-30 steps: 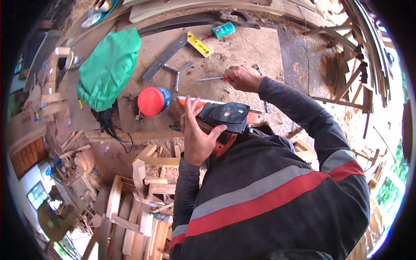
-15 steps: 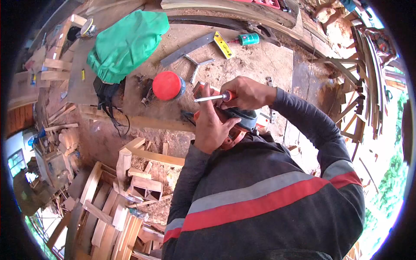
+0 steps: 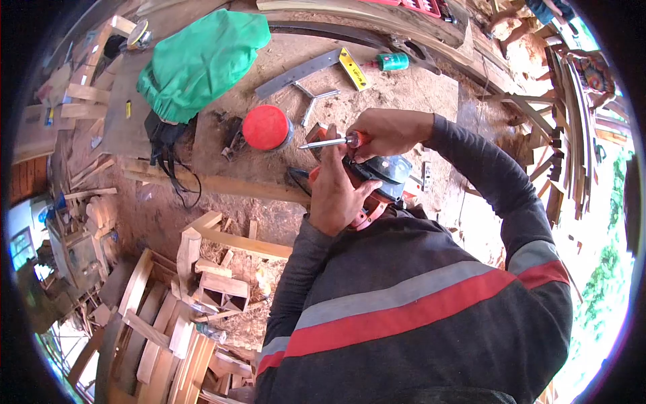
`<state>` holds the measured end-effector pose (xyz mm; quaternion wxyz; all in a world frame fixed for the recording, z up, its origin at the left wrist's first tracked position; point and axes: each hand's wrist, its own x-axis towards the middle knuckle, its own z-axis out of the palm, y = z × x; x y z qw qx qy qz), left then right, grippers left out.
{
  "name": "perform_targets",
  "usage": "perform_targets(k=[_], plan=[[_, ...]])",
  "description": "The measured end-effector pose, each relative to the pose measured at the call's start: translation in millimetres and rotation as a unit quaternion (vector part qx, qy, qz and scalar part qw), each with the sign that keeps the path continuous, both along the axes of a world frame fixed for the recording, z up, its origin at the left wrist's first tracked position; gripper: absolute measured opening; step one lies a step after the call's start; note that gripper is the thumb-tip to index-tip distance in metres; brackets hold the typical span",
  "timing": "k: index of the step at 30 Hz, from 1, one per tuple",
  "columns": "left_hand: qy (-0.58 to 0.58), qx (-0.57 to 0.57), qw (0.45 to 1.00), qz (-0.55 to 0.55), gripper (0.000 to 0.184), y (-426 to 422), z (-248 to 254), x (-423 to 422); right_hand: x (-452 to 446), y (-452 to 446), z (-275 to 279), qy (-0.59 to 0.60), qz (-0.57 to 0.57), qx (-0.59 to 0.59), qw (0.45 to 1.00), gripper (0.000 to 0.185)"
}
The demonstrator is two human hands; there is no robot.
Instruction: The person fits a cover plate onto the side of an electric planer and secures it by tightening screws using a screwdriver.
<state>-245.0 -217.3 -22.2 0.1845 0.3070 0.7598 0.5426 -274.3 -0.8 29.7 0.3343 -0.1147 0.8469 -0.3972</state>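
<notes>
My right hand (image 3: 390, 133) is closed round the red handle of a screwdriver (image 3: 326, 143), whose shaft points left across the fingers of my left hand. With thumb and fingers spread round it, my left hand (image 3: 336, 195) grips an orange and black power tool (image 3: 393, 172) near my chest. The screwdriver's handle is just above the tool. Left of my hands stands a container with a red lid (image 3: 265, 127). A three-armed wrench (image 3: 313, 99), a square with a yellow handle (image 3: 353, 69) and a green bottle (image 3: 392, 62) lie farther back on the bench.
A green cloth (image 3: 202, 64) lies over a black strapped item (image 3: 165, 141) at the left of the workbench (image 3: 269, 186). A handsaw (image 3: 410, 54) lies along the back edge. Wooden frames (image 3: 161, 316) stand at lower left. Parts of other people (image 3: 595, 74) show at upper right.
My right hand has brought the screwdriver from the right, over the bench, to the power tool beside my left hand. The tool has turned in my left hand. The view has shifted.
</notes>
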Motion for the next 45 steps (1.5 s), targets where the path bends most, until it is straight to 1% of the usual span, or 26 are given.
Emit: perform_targets(k=[3, 5, 8, 12, 14, 15, 17, 18, 20, 21, 22, 23, 24, 25, 26, 28, 29, 30, 31, 32, 33, 34, 35, 38, 39, 45], plan=[[-0.029, -0.011, 1.000, 0.000, 0.127, 0.9, 3.0, 0.4, -2.0, -0.8, 2.8, 0.021, 0.016, 0.027, 0.999, 0.024], [-0.058, 0.005, 0.998, 0.022, 0.129, 2.8, 4.2, 0.2, -1.7, -1.1, 1.2, 0.027, 0.023, -0.003, 0.999, 0.024], [-0.073, 0.010, 0.997, 0.016, 0.131, 3.4, -0.2, -0.7, -3.1, -1.9, 3.1, 0.023, 0.016, -0.035, 0.999, 0.025], [-0.066, -0.004, 0.998, 0.019, 0.129, 2.9, 3.7, -1.6, -6.1, -2.9, -4.2, 0.013, 0.028, -0.030, 0.999, 0.026], [-0.027, -0.029, 0.999, 0.034, 0.120, 2.2, 3.0, 0.4, -4.9, -4.7, -8.4, 0.095, 0.042, -0.004, 0.995, 0.032], [-0.028, -0.029, 0.999, 0.034, 0.120, 2.7, 4.5, -0.4, -4.6, -4.9, -8.0, 0.095, 0.042, -0.003, 0.995, 0.032], [-0.050, -0.030, 0.998, 0.025, 0.110, 3.1, 9.2, -4.2, -3.3, -4.9, -6.4, 0.113, -0.004, 0.055, 0.992, 0.044], [-0.050, -0.029, 0.998, 0.023, 0.110, 2.3, 6.3, -4.2, -1.9, -4.6, -8.3, 0.113, -0.006, 0.056, 0.992, 0.044], [-0.042, -0.029, 0.999, 0.013, 0.103, 0.6, -1.6, -4.9, 2.0, -2.0, -13.7, 0.114, -0.018, 0.059, 0.992, 0.054], [0.001, -0.043, 0.999, 0.009, 0.092, 0.3, 2.9, -7.3, 3.1, 1.5, -13.2, 0.115, -0.021, 0.061, 0.991, 0.054], [0.003, -0.041, 0.999, 0.006, 0.092, -0.5, 3.3, -8.4, 3.0, 5.9, -13.0, 0.095, -0.032, 0.061, 0.993, 0.055], [0.044, -0.045, 0.998, -0.010, 0.088, -1.4, 3.3, -10.0, 2.7, 9.7, -12.7, 0.076, -0.043, 0.060, 0.994, 0.056], [0.084, -0.049, 0.995, -0.024, 0.084, -1.6, 3.1, -11.4, 3.2, 17.9, -1.4, 0.059, -0.051, 0.079, 0.994, 0.054], [0.041, -0.020, 0.999, -0.008, 0.070, -1.1, -2.7, -11.8, 9.0, 29.0, 12.2, 0.075, -0.061, 0.061, 0.993, 0.050], [0.043, -0.018, 0.999, -0.002, 0.070, -2.5, -5.2, -14.8, 16.4, 41.6, 21.3, 0.092, -0.069, 0.043, 0.992, 0.047], [0.083, -0.003, 0.996, -0.043, 0.058, -8.7, -5.2, -22.7, 24.6, 63.1, 29.3, 0.289, 0.004, 0.039, 0.957, 0.047], [0.063, 0.003, 0.997, -0.046, 0.041, -11.1, -0.1, -24.6, 29.4, 67.6, 42.6, 0.289, 0.003, 0.040, 0.957, 0.047], [0.063, 0.005, 0.997, -0.049, 0.041, -13.7, -1.9, -26.4, 34.5, 62.6, 84.8, 0.263, 0.071, 0.105, 0.957, 0.045], [0.076, 0.009, 0.995, -0.058, 0.035, -15.7, -5.7, -28.8, 41.0, 58.2, 112.1, 0.234, 0.136, 0.169, 0.948, 0.044], [0.089, 0.014, 0.994, -0.069, 0.030, -15.7, -7.5, -30.6, 47.8, 54.2, 120.0, 0.233, 0.129, 0.173, 0.948, 0.044], [0.101, 0.016, 0.993, -0.065, 0.021, -14.6, -6.5, -30.3, 53.2, 50.0, 126.1, 0.280, 0.187, 0.249, 0.908, 0.042], [0.103, 0.020, 0.992, -0.073, 0.021, -13.1, -8.7, -31.1, 56.3, 47.4, 129.5, 0.323, 0.244, 0.324, 0.855, 0.041], [0.105, 0.029, 0.992, -0.070, 0.019, -12.2, -13.1, -32.1, 57.9, 44.9, 126.7, 0.365, 0.240, 0.320, 0.841, 0.039], [0.118, 0.042, 0.989, -0.073, 0.014, -7.9, -10.0, -34.9, 50.4, 35.5, 122.7, 0.392, 0.257, 0.330, 0.819, 0.038], [0.122, 0.038, 0.990, -0.067, 0.013, -7.4, -10.4, -35.3, 47.0, 30.9, 126.5, 0.386, 0.241, 0.305, 0.837, 0.012], [0.133, 0.030, 0.989, -0.056, 0.013, -9.1, -14.2, -35.7, 36.2, 29.3, 110.8, 0.383, 0.233, 0.288, 0.846, 0.009]])
